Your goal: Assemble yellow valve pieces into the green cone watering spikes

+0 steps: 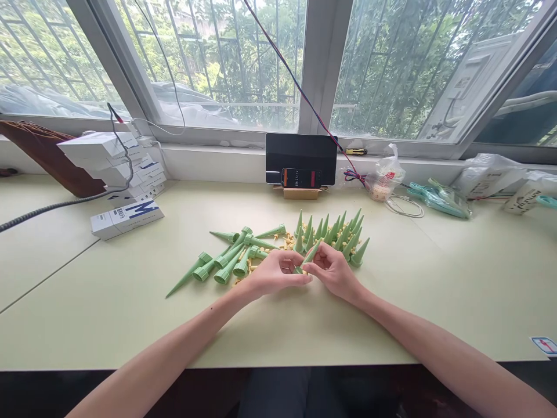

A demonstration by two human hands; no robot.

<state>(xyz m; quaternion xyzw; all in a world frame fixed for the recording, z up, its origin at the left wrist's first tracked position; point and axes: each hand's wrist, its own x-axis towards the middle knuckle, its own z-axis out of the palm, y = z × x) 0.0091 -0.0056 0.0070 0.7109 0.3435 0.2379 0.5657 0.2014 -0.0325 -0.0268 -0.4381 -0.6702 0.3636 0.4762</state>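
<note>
Green spike [307, 258] is pinched between both hands, the left hand [274, 276] at its wide end and the right hand [336, 273] nearer the tip, just above the desk [130, 307]. It looks mid-assembly. With the yellow bits [286, 241] just beyond, the work calls for fine fingertip alignment.

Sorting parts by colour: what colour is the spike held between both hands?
Green. The head view shows the spike between the left hand and right hand.

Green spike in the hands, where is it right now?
In the head view, the green spike sits mid-table, held between the left hand and right hand, just in front of the upright spikes, with the lying spikes to its left.
</note>
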